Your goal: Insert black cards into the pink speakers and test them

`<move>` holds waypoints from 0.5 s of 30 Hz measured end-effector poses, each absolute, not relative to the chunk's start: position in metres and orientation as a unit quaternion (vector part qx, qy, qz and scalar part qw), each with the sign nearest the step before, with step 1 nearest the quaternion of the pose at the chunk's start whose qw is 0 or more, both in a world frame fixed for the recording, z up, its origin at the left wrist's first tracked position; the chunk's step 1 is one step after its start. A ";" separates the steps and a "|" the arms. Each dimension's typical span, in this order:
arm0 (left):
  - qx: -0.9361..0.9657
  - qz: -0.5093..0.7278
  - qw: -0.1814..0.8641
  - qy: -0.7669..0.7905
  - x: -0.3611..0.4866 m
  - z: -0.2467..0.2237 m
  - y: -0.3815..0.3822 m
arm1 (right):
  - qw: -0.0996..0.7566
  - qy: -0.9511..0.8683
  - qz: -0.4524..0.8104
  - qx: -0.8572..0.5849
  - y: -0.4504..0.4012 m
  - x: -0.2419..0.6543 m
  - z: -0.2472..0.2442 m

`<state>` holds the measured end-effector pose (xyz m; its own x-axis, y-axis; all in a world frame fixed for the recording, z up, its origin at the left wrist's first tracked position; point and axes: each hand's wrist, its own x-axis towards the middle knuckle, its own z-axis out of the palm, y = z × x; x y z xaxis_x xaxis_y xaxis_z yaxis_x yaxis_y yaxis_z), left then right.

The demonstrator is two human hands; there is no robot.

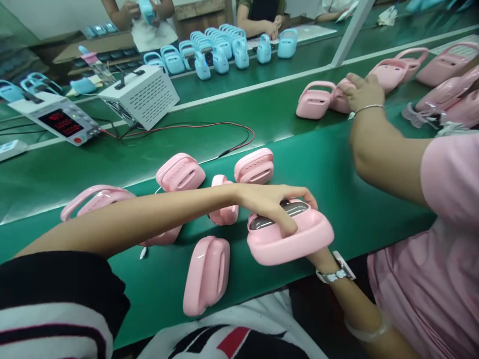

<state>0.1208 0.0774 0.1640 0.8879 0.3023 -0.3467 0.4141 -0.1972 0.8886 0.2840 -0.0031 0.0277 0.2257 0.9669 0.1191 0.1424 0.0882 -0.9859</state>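
Observation:
A glossy pink plastic device with a carrying handle (295, 244) is held tilted above the green bench, a dark shiny panel showing behind its handle. My left hand (267, 202) reaches across from the left and grips it from above, its thumb by the panel and its fingers over the far side. From below, my right hand (320, 257) supports the same device; the device hides most of its fingers. Close by, another pink device (207, 275) lies on the bench, and a smaller-looking one (224, 209) stands behind my left wrist.
More pink devices (179, 172) (255, 166) lie farther back; my forearm partly covers others. A power supply (62, 119) with red digits and a vented white box (140, 94) stand left, with wires (224, 124) trailing. A co-worker's hand (362, 92) touches pink devices at right. Blue devices (220, 57) line the far bench.

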 end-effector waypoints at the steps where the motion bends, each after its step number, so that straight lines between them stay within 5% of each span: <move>1: 0.773 -0.051 0.586 0.238 0.129 0.161 0.083 | 0.567 -0.463 0.384 -0.563 -0.005 0.290 0.032; 8: 0.741 -0.006 0.571 0.354 0.177 0.119 0.121 | 0.709 -0.168 0.444 -0.522 -0.051 0.297 0.068; 15: 0.787 -0.092 0.503 0.345 0.183 0.109 0.137 | 0.709 -0.200 0.506 -0.449 -0.047 0.272 0.070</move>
<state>0.1831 0.1374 0.1095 0.7455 0.4508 -0.4909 0.6350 -0.2564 0.7288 0.2725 -0.0467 0.0699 0.4071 0.8973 -0.1704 -0.5382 0.0849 -0.8385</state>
